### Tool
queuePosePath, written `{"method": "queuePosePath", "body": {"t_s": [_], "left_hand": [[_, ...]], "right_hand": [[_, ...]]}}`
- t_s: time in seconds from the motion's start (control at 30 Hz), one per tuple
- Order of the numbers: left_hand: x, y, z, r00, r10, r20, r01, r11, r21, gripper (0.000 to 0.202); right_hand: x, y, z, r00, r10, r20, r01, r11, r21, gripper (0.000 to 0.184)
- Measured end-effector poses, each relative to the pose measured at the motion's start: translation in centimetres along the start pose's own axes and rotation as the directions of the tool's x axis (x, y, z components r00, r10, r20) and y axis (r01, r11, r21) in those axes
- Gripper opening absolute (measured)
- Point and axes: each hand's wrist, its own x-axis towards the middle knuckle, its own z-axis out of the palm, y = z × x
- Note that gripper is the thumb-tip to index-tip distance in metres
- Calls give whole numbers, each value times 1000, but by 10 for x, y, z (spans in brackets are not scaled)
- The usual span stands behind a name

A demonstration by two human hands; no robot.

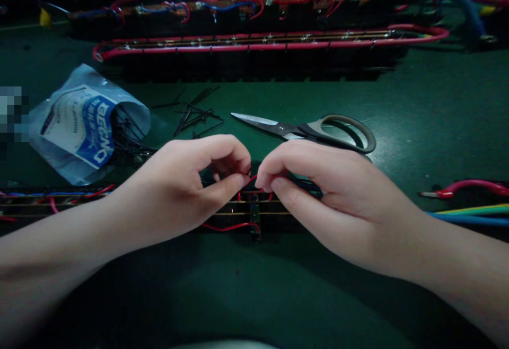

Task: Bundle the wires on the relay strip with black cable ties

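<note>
Over on the far left, a clear plastic bag (67, 110) with a blue-and-white label lies tipped, black cable ties (129, 145) spilling from its mouth. Just right of it, loose thin black strips (199, 113) are strewn on the green work surface (214, 290). Here's the left hand (191, 179), fingers curled, thumb and forefinger drawn together over the near wiring assembly (233, 207); a dark speck shows at the tips, too small to name. In the middle, a thin red wire (253, 178) arches between the two hands, above a small green circuit board (255, 214). Scissors (296, 129) lie beyond, blades pointing left. The right hand (338, 195) mirrors the left, thumb and forefinger together by the wire; whether either hand grips it, I can't tell. Far right, a thick red cable (473, 187) ends in a bare metal tip.
</note>
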Motion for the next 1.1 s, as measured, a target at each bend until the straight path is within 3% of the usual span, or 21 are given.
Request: {"method": "queuePosePath", "body": {"t_s": [0.23, 0.57, 1.1], "left_hand": [[0, -2, -2, 1000, 11, 26, -12, 999, 32, 16], [0, -7, -1, 1000, 20, -21, -18, 998, 59, 14], [0, -9, 1, 1000, -10, -27, 8, 995, -101, 10]], "right_hand": [[1, 0, 0, 1000, 8, 0, -8, 1000, -5, 20], [0, -2, -1, 1000, -12, -11, 12, 1000, -2, 21], [0, 0, 1, 1000, 5, -15, -5, 1000, -15, 21]]}}
